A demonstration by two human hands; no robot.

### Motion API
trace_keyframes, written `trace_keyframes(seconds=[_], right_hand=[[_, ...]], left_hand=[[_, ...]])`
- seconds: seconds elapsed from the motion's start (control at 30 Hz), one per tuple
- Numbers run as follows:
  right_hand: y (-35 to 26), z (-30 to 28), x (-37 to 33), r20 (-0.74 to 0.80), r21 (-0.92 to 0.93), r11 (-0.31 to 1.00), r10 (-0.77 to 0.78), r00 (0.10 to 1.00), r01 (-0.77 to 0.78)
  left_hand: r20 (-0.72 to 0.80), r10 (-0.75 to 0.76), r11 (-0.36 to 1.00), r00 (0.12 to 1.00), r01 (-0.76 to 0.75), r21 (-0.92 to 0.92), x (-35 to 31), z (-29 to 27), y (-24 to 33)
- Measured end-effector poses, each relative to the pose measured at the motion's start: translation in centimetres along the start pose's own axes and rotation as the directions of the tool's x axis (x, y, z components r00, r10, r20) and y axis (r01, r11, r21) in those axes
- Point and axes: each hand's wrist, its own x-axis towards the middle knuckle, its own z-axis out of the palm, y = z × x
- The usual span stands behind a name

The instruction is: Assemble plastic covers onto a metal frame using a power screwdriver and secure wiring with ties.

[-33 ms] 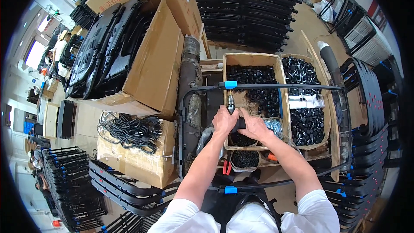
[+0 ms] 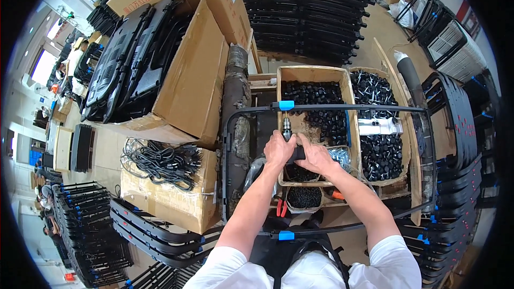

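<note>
A power screwdriver (image 2: 287, 126) with a metallic nose points away from me over the parts boxes. My left hand (image 2: 278, 151) is wrapped around its body. My right hand (image 2: 318, 158) closes on its dark rear part from the other side, the thumbs near each other. Both hands hide most of the tool. Around them lies a large black rectangular frame (image 2: 369, 107) with rounded corners and blue clips (image 2: 286, 105) on its far and near bars. Under the far bar is a cardboard box of black knobs (image 2: 329, 126). Silver screws (image 2: 339, 155) lie beside my right hand.
To the right are trays of black-headed bolts (image 2: 372, 88) and black knobs (image 2: 381, 155). Nearer me sit red-handled pliers (image 2: 281, 207) and a tub of small black screws (image 2: 304, 197). At left, a carton (image 2: 195, 75) holds black panels; coiled cables (image 2: 163, 166) lie on another box. Stacked frames surround the bench.
</note>
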Motion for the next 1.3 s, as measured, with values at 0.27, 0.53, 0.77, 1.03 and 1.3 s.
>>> trace_keyframes(seconds=[0.27,0.53,0.77,1.03,1.3], right_hand=[[-0.5,1.0,0.0,-0.062,-0.026,0.995,-0.093,0.994,0.091],[-1.1,0.8,-0.4,-0.013,0.022,0.999,-0.041,0.999,0.041],[-1.6,1.4,-1.2,-0.002,0.014,1.000,-0.025,1.000,0.025],[-2.1,1.5,-2.6,-0.028,-0.005,1.000,-0.011,1.000,0.011],[-6.8,0.6,-10.2,-0.127,-0.040,0.999,-0.041,0.991,0.036]], left_hand=[[0.042,0.003,1.000,0.999,-0.003,-0.003,0.3,-0.2,0.0],[0.033,0.030,1.000,0.999,-0.030,-0.009,0.0,-0.5,-0.2],[0.049,0.035,0.999,0.998,-0.035,-0.007,-0.7,-0.4,-1.1],[0.028,0.082,0.996,0.996,-0.083,0.014,-1.8,-0.2,-1.4],[-0.030,0.058,0.987,0.998,-0.062,-0.148,-10.8,-2.7,-1.3]])
